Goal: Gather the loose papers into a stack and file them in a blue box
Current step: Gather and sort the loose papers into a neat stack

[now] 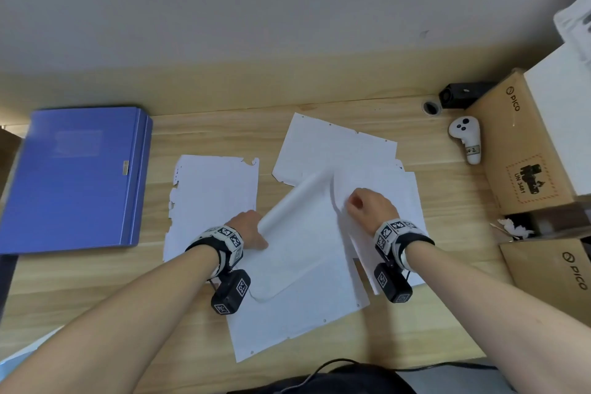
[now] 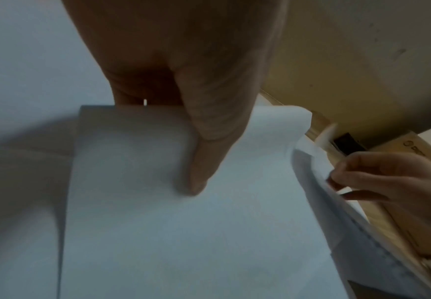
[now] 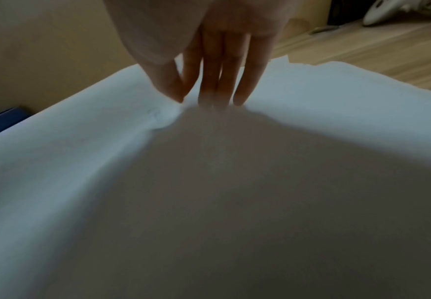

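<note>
Several white sheets lie loose on the wooden desk. My two hands hold one big sheet between them, bowed up off the desk. The left hand pinches its curled left edge, thumb on top of the sheet. At the sheet's right side the right hand pinches it, and the paper puckers at the fingertips. A torn sheet lies to the left, another further back, and more lie under the right hand. The blue box lies flat and closed at the far left.
Two brown cardboard boxes line the desk's right side. A white controller and a small black device sit near the back right corner. A black cable runs along the front edge. The wall stands close behind the desk.
</note>
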Action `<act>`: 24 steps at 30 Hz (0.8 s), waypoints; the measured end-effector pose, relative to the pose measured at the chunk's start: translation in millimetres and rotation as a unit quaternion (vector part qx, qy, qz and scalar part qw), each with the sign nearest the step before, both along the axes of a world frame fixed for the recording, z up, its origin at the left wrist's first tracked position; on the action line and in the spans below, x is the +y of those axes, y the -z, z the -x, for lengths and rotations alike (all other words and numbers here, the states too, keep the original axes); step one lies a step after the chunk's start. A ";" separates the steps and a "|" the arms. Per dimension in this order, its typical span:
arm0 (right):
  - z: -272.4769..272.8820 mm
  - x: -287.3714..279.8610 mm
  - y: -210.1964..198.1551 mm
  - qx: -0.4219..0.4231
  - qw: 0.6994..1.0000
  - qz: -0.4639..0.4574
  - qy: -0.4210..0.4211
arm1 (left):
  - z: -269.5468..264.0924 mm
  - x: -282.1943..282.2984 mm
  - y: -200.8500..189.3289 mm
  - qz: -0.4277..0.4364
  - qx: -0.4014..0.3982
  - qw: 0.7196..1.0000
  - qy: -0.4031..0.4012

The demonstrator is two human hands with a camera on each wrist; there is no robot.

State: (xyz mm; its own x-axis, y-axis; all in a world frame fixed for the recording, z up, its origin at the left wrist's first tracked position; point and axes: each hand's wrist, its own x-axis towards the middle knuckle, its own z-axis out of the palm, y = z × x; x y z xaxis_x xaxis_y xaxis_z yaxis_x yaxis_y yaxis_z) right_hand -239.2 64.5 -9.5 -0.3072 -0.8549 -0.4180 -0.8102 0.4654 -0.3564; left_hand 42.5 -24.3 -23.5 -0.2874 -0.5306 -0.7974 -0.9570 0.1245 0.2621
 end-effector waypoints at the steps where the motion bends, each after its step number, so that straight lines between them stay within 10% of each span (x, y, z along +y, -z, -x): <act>1: 4.7 0.5 2.2 -0.006 1.000 -0.003 0.011 | 1.2 1.2 -0.3 -0.007 0.001 1.000 0.014; 11: 71.2 37.8 24.8 0.120 0.944 -0.092 0.294 | 30.5 34.4 5.0 0.132 -0.061 0.982 0.123; 24: 88.3 41.5 34.2 0.027 0.955 -0.071 0.287 | 33.2 31.9 8.6 0.076 -0.117 0.988 0.064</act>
State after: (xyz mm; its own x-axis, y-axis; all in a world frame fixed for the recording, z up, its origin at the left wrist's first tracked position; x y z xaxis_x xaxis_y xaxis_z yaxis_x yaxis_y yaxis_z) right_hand -327.5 106.0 -43.7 -0.7330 -0.4755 -0.4864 -0.4230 0.8786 -0.2216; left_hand 9.3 7.6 -32.1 -0.1781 -0.6202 -0.7639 -0.9628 0.2703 0.0050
